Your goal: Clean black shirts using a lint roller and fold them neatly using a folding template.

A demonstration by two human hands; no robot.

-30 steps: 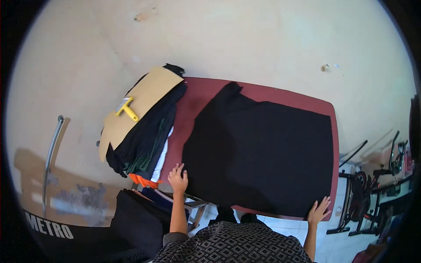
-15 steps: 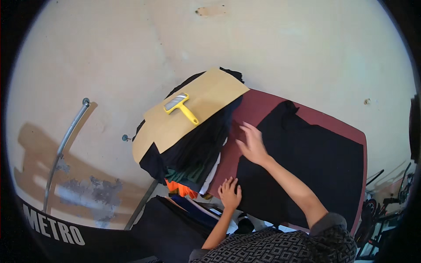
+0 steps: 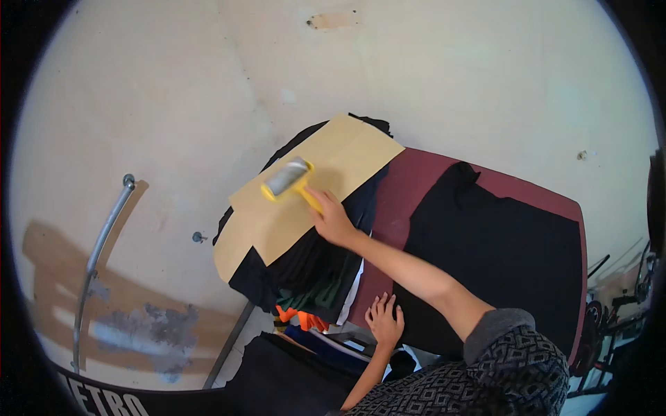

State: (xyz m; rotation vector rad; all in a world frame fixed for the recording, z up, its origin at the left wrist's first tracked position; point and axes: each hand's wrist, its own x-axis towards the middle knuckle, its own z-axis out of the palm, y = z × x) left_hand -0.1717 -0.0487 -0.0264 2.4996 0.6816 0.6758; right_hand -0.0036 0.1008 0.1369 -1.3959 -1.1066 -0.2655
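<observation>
My right hand (image 3: 334, 220) is closed round the yellow handle of a lint roller (image 3: 287, 178). The roller's grey-white head is slightly blurred above a tan pattern sheet (image 3: 277, 225), and looks tipped up off it. That sheet lies over a tall pile of dark folded cloth (image 3: 305, 260). My left hand (image 3: 386, 322) rests with fingers spread at the near edge of the dark red table (image 3: 392, 204), beside a large black fabric piece (image 3: 499, 249). This piece lies spread on the table, its upper corner bunched up.
Orange cloth (image 3: 298, 317) pokes out beneath the pile. More dark cloth (image 3: 288, 374) sits lower, close to my left forearm. A bent metal pipe (image 3: 104, 243) is fixed to the left wall. At the right stands a bicycle-like frame (image 3: 610, 326).
My right hand has moved left from above the table and taken the lint roller's handle. The roller, which lay on the sheet, is now tilted up. My left hand stays at the table edge.
</observation>
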